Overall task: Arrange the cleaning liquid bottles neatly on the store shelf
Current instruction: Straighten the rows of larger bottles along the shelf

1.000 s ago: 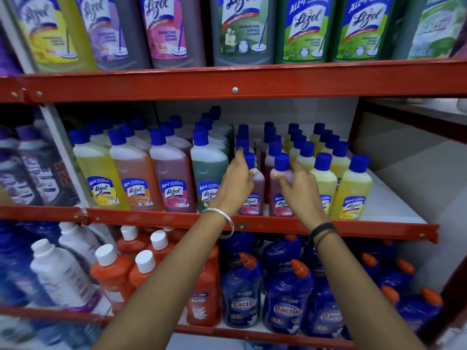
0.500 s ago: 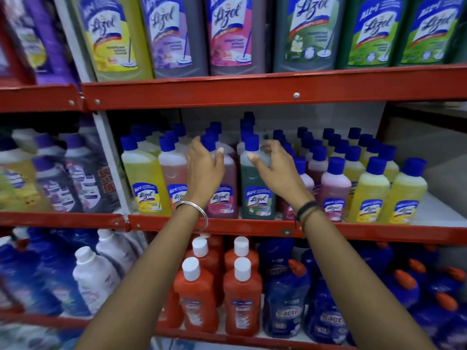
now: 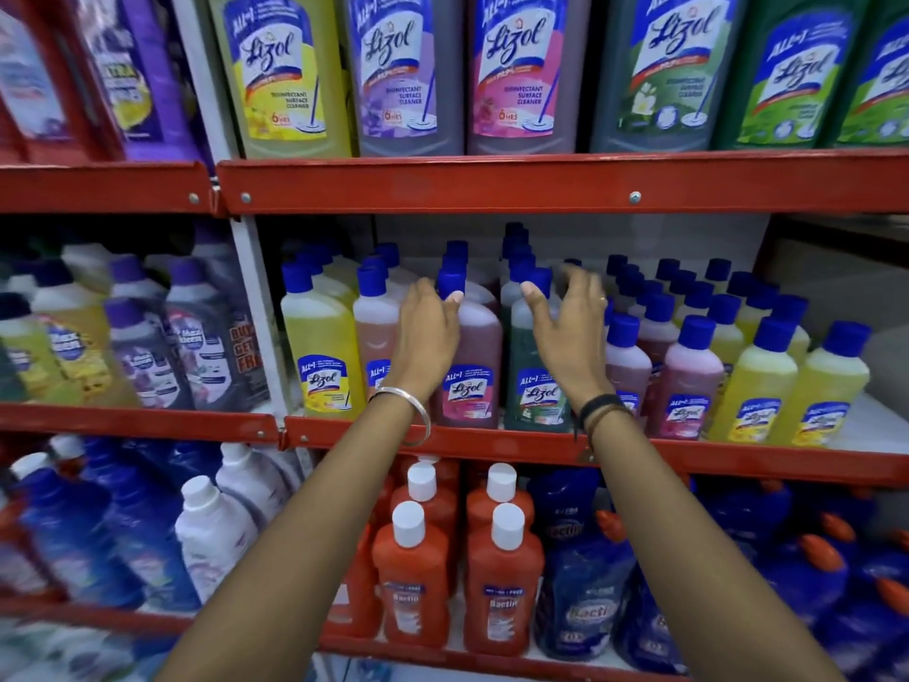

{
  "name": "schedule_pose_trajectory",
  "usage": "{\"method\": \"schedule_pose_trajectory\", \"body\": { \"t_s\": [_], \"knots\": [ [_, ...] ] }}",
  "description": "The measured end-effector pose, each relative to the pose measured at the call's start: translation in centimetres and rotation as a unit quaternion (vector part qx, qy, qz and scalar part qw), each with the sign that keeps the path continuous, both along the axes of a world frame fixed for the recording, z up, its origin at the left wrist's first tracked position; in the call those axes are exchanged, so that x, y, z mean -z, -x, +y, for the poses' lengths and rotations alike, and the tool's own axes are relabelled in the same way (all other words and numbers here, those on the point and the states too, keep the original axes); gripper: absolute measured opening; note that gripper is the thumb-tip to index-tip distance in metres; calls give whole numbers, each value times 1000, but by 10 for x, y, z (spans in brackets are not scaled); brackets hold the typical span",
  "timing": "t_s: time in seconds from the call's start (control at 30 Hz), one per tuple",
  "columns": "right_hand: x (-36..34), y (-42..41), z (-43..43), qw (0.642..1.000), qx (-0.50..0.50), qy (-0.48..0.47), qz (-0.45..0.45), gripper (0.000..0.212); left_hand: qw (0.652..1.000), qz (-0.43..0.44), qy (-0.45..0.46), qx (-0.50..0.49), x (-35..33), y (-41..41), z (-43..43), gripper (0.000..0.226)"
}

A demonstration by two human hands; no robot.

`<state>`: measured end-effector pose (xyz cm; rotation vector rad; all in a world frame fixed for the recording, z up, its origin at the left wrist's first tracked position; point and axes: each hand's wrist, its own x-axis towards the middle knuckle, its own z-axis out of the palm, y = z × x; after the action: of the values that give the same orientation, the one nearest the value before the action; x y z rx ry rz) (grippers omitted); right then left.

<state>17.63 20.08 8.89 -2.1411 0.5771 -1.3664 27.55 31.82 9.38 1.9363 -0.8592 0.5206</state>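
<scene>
Red metal shelf rails (image 3: 492, 182) w/ screws, stacked tiers. White upright post (image 3: 258, 307) at left. Pale back wall (image 3: 639, 238), dim light.

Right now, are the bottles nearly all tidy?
Mostly. The yellow bottles on the right stand in straight rows. The left hand is on the pink bottle; the right hand is open by the green bottle. The bottles behind them may be left.
</scene>
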Motion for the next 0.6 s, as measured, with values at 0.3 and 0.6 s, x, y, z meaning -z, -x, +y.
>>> {"method": "schedule_pose_trajectory", "body": {
  "t_s": [0.3, 0.6],
  "knots": [
    [3, -47, 55, 987, -151, 29, 46, 58, 997, 3, 35, -67, 2, -56, 49, 26],
    [2, -66, 72, 994, -41, 68, -74, 40, 1000, -17, 14, -21, -2, -63, 61, 25]
  ]
}}
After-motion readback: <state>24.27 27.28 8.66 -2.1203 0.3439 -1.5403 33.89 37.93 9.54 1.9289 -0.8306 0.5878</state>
